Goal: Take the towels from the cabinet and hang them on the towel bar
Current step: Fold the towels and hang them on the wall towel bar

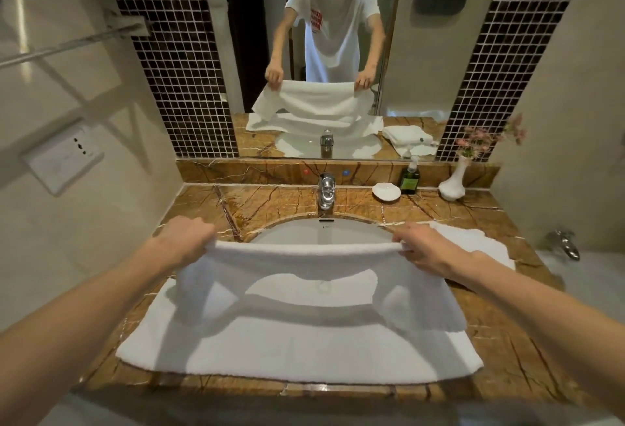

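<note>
**Both hands clamped on the towel over the basin**

I see the white towel (297,347) half lifted. Its near part lies flat along the front of the bench (500,351) and across the basin (321,232). Its far edge is raised in a rolled fold that stretches between the two hands.

The left hand (184,239) has its grip closed on the left end of that fold, with the fingers curled over the top and the cloth bunched under the palm. The right hand (429,249) has its grip closed on the right end, pinching the rolled edge at the fingertips. Below each hand a loose corner of towel hangs down to the flat part.

A second towel (473,239) lies on the bench just behind the right hand. The tap (326,193) stands behind the basin. To its right, along the back ledge, sit a white soap dish (386,192), a dark pump bottle (410,178) and a white vase (453,182) of pink flowers.

The mirror (422,70) above repeats the same two-handed hold. The towel bar (67,43) runs along the left wall, well apart from the towel, with a wall socket (64,158) below it.
</note>
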